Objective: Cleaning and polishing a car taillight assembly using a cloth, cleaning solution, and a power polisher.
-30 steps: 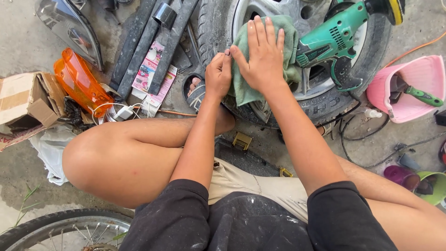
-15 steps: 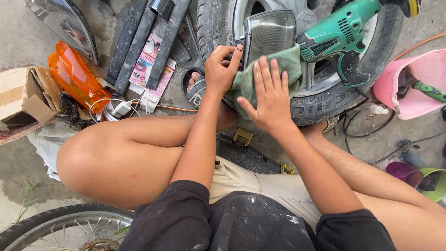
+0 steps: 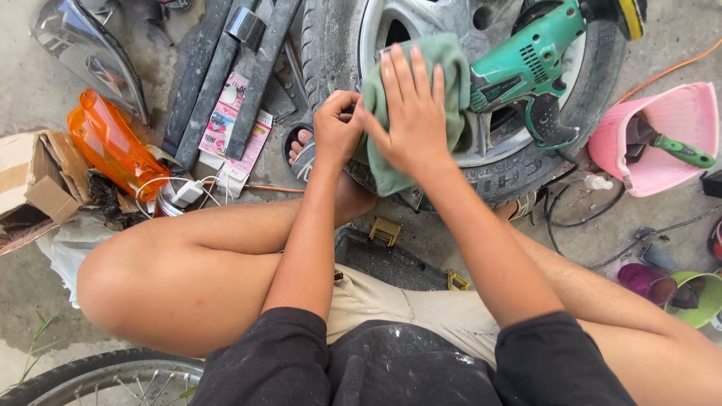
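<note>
My right hand (image 3: 412,113) lies flat, fingers spread, on a green cloth (image 3: 450,75) that covers a part resting on a car wheel (image 3: 342,45) lying flat on the ground. The part under the cloth is hidden. My left hand (image 3: 336,129) pinches the part's left edge beside the cloth. A green power polisher (image 3: 526,71) lies across the wheel just right of my right hand.
A pink bucket (image 3: 677,113) holding a green-handled tool sits at the right. Left of the wheel lie black trim strips (image 3: 218,60), an orange lamp lens (image 3: 113,150), a cardboard box (image 3: 34,184) and a chrome piece (image 3: 83,45). A bicycle wheel (image 3: 105,376) is at bottom left.
My right hand moved up and pushed the cloth back over a chrome-and-grey part that was uncovered half a second ago. My left hand kept its grip at the part's edge.
</note>
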